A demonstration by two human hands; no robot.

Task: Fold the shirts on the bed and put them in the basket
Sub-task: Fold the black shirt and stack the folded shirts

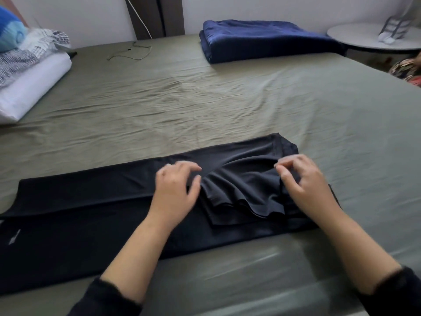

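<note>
Bed (227, 99): covered in a wrinkled olive-green sheet, it filled nearly the whole view in front of you.

Black shirt (79, 201): laid out lengthwise across the near part of the bed, running from 9 o'clock to about 3 o'clock. Its right end was bunched into loose folds between your hands; a small pale print showed at its far-left edge.

Navy blanket (262, 39): folded, at 1 o'clock near the far edge of the bed, well apart from the shirt.

White pillow (32, 87): at 10 o'clock on the bed's left side, with a patterned black-and-white cloth (27, 53) heaped on top and something blue (10, 30) behind it.

Round white bench (369, 39): beside the bed at 2 o'clock, carrying a small grey-and-white item too blurred to identify.

Your left hand (175, 190): at the centre of the shirt, fingers curled down onto the fabric, thumb pressed against the gathered folds. Whether it truly gripped the cloth could not be told through the motion blur.

Your right hand (303, 179): at 3 o'clock from the left hand, fingers bent and pinching the shirt's bunched edge.

Thin cord (129, 53): lying loose on the sheet at 11 o'clock, near the wall.
</note>
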